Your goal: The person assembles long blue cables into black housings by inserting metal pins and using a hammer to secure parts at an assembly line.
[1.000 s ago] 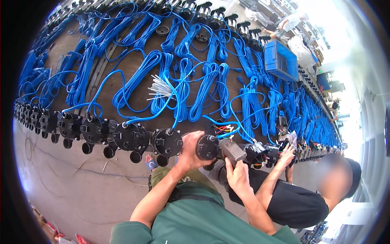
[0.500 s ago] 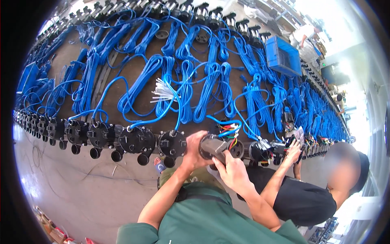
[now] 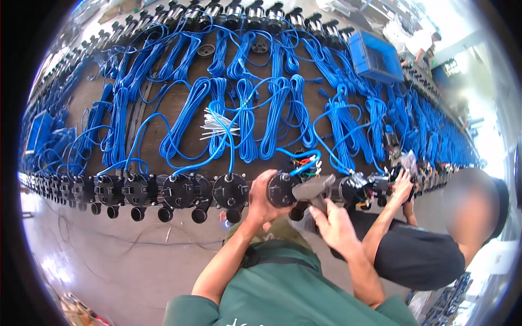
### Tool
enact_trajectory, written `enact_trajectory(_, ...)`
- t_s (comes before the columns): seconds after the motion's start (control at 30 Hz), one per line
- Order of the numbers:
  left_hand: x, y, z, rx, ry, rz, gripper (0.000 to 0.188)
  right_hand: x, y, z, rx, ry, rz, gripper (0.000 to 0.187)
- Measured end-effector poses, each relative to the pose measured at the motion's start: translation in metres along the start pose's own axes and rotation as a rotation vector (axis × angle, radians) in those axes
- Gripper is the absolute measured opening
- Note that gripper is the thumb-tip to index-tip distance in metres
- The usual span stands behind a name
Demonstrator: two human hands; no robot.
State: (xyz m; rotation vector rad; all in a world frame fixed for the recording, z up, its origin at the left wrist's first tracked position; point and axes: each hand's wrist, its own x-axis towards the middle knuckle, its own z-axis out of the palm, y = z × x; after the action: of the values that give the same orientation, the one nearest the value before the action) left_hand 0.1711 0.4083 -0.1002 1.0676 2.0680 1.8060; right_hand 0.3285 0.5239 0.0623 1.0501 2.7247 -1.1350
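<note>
My left hand [image 3: 262, 196] is wrapped round the side of a black round pump housing [image 3: 281, 190] at the table's near edge. A blue cable [image 3: 304, 169] and several thin coloured wires [image 3: 311, 163] lie just behind this housing. My right hand [image 3: 334, 225] grips the handle of a grey hammer [image 3: 314, 188]. The hammer's head is just right of the housing, over the gap to its neighbour. Whether it touches anything there I cannot tell.
More black pump housings [image 3: 231, 191] line the near edge. Coiled blue cables [image 3: 187, 119] and white cable ties [image 3: 218, 125] lie on the brown table [image 3: 157, 127]. A blue crate [image 3: 375, 57] stands far right. Close at my right, a co-worker in black [image 3: 418, 252] handles parts.
The hammer has moved from the housing's top to its right, uncovering the round end. My left hand stays on the housing; the view has shifted slightly.
</note>
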Motion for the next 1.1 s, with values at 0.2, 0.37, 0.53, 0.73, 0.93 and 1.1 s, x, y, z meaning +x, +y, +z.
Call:
enact_trajectory(0.2, -0.009, -0.019, 0.003, -0.221, -0.025, -0.069, 0.101, -0.005, -0.065, -0.007, 0.09, 0.182, -0.572, 0.029)
enact_trajectory(0.37, -0.004, -0.024, 0.01, -0.169, -0.005, -0.059, 0.098, 0.013, -0.031, 0.041, -0.128, -0.107, -0.017, 0.037)
enact_trajectory(0.53, -0.003, -0.01, 0.003, -0.131, -0.001, -0.047, 0.101, -0.009, -0.066, -0.027, 0.223, -0.088, -0.073, 0.027)
enact_trajectory(0.73, 0.001, 0.0, 0.008, -0.056, -0.019, -0.013, 0.1, -0.001, 0.0, 0.021, -0.228, 0.046, 0.104, 0.029)
enact_trajectory(0.93, 0.003, 0.003, 0.005, -0.1, -0.011, -0.012, 0.11, -0.004, -0.007, -0.016, 0.494, -0.113, 0.086, 0.023)
enact_trajectory(1.1, -0.07, 0.006, 0.019, 0.213, 0.028, -0.268, 0.107, -0.032, 0.042, -0.008, 0.613, 0.051, 0.137, 0.027)
